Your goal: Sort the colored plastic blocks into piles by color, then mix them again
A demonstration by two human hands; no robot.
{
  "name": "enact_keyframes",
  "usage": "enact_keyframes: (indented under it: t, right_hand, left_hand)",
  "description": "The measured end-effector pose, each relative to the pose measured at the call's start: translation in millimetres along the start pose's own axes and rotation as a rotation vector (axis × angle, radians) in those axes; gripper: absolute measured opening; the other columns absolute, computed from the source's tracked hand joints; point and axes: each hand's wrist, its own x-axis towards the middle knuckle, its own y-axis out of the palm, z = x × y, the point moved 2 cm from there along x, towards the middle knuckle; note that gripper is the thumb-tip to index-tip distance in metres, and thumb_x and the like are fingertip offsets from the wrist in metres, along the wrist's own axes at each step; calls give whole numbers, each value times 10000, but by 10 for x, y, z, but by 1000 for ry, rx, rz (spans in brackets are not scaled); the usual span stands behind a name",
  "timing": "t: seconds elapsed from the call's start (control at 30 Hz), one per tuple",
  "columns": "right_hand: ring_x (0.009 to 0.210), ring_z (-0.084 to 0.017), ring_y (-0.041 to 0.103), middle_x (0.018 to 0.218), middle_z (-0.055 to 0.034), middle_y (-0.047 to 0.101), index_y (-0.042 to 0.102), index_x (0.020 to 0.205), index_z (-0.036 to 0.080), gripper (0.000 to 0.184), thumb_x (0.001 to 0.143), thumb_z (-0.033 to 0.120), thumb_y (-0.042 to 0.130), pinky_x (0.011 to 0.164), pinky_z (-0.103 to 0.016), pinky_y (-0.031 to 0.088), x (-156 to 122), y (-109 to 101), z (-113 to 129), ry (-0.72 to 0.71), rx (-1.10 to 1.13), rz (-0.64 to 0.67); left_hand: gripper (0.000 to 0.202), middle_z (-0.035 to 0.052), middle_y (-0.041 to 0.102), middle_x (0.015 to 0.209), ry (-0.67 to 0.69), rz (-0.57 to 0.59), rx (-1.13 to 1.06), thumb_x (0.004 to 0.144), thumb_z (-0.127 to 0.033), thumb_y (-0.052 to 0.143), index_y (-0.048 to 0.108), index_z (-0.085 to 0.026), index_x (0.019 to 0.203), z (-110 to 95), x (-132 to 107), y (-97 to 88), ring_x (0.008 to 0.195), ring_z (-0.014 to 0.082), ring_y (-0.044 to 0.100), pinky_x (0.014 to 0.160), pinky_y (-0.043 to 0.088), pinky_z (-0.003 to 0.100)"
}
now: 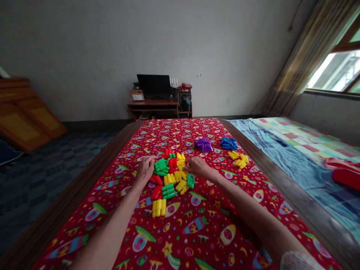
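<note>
A mixed heap of plastic toy blocks [168, 176] in red, green and yellow lies on a red patterned cloth [197, 232]. My left hand [145, 169] rests at the heap's left edge, fingers curled down onto green and red blocks. My right hand [197, 166] sits at the heap's right edge, fingers closed against yellow blocks; what they pinch is hidden. Farther off lie sorted piles: purple blocks [203, 144], blue blocks [228, 143] and yellow blocks [239, 159].
The cloth covers a long wooden-edged table [284, 180]. A bed with a checked sheet [298, 146] lies to the right, with a red object [344, 173] on it. A low desk with a monitor [157, 95] stands at the far wall. Wooden panels [25, 116] lean at left.
</note>
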Motion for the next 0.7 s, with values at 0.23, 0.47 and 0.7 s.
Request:
enact_keyframes:
  t: [0.23, 0.47, 0.7]
  right_hand:
    - [618, -95, 511, 726, 10, 618, 702, 1034, 124, 312, 738, 221, 679, 544, -191, 349, 37, -41, -184, 148, 302, -50]
    - [507, -83, 440, 560, 34, 548, 736, 797, 119, 236, 691, 256, 576, 483, -200, 322, -527, -795, -1115, 354, 485, -257]
    - [468, -81, 425, 497, 16, 545, 750, 727, 93, 274, 619, 320, 639, 470, -216, 321, -946, -1058, -1736, 607, 499, -306]
  left_hand:
    - [345, 99, 699, 987, 16, -10, 3, 795, -320, 337, 654, -193, 846, 6, 3, 7, 976, 234, 636, 953, 483, 399]
    - [327, 95, 705, 980, 20, 1, 19, 776, -327, 341, 641, -205, 818, 35, 24, 4, 979, 245, 640, 959, 485, 403]
    - [336, 102, 707, 998, 37, 19, 38, 773, -342, 336, 635, -200, 829, 46, 27, -17, 996, 251, 639, 963, 483, 403]
